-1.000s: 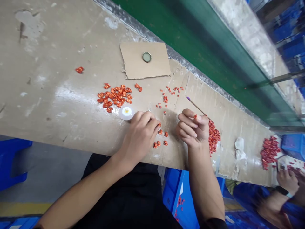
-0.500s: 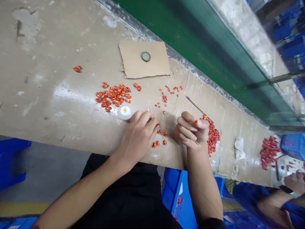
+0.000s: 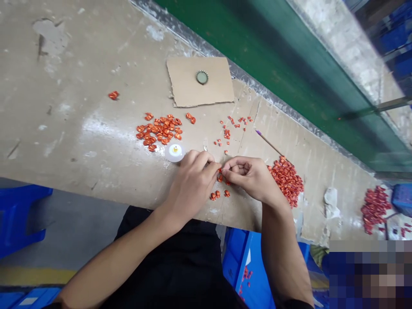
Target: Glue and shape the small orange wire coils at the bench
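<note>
"What changed with your hands?"

"Your right hand (image 3: 249, 178) had swung in toward your left hand (image 3: 193, 184), so the two no longer stood apart. They met near the middle of the frame, above the near edge of the table (image 3: 64, 128)."

"And your grip?"

"Neither hand was released. Both were curled closed, and your fingertips (image 3: 215, 167) came together on a tiny orange bit (image 3: 220, 171), pinched between the two hands. Your fingers hid most of it, and I could not tell which hand bore it."

"Where did that leave everything else?"

"A few loose orange bits (image 3: 219, 195) lay just below your fingertips. Left of your left hand sat a white disc (image 3: 175, 152), touching the edge of a pile of orange pieces (image 3: 159, 133). Right of your right hand was a red heap (image 3: 286, 182), with a thin stick (image 3: 272, 146) lying at its top edge, its purple tip toward the upper left."

"Anything further up?"

"A cardboard square (image 3: 183, 88) lay at upper centre, with a bottle cap (image 3: 202, 77) on it."
</note>
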The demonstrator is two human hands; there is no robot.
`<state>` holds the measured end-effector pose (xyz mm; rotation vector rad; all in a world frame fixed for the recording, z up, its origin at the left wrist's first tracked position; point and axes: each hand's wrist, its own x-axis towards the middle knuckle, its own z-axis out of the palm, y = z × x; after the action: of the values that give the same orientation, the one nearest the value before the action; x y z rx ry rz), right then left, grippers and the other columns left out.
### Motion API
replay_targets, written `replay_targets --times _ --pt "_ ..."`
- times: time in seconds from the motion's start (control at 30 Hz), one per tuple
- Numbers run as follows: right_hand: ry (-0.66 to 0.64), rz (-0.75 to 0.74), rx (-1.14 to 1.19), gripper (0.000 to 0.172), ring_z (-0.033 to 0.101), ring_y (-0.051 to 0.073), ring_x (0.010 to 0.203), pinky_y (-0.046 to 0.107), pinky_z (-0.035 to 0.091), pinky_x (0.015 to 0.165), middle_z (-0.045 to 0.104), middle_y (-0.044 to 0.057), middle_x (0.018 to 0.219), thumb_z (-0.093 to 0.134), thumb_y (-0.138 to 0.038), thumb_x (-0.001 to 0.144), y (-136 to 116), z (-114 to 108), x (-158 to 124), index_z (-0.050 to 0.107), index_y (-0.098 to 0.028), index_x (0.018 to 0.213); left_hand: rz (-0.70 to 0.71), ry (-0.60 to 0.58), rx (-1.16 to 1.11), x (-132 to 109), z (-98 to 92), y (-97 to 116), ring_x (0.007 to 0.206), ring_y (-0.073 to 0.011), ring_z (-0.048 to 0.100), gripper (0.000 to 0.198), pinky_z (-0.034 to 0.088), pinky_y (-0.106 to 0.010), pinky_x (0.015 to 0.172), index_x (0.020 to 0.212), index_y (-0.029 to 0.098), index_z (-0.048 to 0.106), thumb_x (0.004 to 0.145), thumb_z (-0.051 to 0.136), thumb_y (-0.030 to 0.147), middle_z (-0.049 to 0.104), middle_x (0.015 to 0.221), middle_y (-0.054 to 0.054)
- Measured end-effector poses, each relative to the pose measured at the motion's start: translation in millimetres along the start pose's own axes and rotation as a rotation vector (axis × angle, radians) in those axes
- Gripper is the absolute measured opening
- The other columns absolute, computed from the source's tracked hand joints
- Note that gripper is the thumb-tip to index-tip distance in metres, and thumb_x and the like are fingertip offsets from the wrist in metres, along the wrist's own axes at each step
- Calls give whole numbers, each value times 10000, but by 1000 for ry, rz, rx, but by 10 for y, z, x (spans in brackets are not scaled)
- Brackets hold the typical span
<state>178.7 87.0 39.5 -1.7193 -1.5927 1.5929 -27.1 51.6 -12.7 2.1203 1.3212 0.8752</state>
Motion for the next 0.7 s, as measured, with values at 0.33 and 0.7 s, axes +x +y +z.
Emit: replay_targets --times 0.33,0.7 --pt "54 53 -28 323 388 88 543 254 295 531 485 -96 579 939 -410 810 -56 9 77 741 -170 897 -3 11 -2 -6 13 -4 1089 -250 571 178 533 -412 980 1148 218 750 1163 574 192 726 1132 -63" --pt "59 181 -7 520 468 104 404 251 295 415 573 -69 504 1032 -576 731 -137 1 48 679 -209 841 6 21 16 -2 13 0 1066 -248 584 148 547 -416 958 1140 233 744 1148 606 180 717 1105 -50"
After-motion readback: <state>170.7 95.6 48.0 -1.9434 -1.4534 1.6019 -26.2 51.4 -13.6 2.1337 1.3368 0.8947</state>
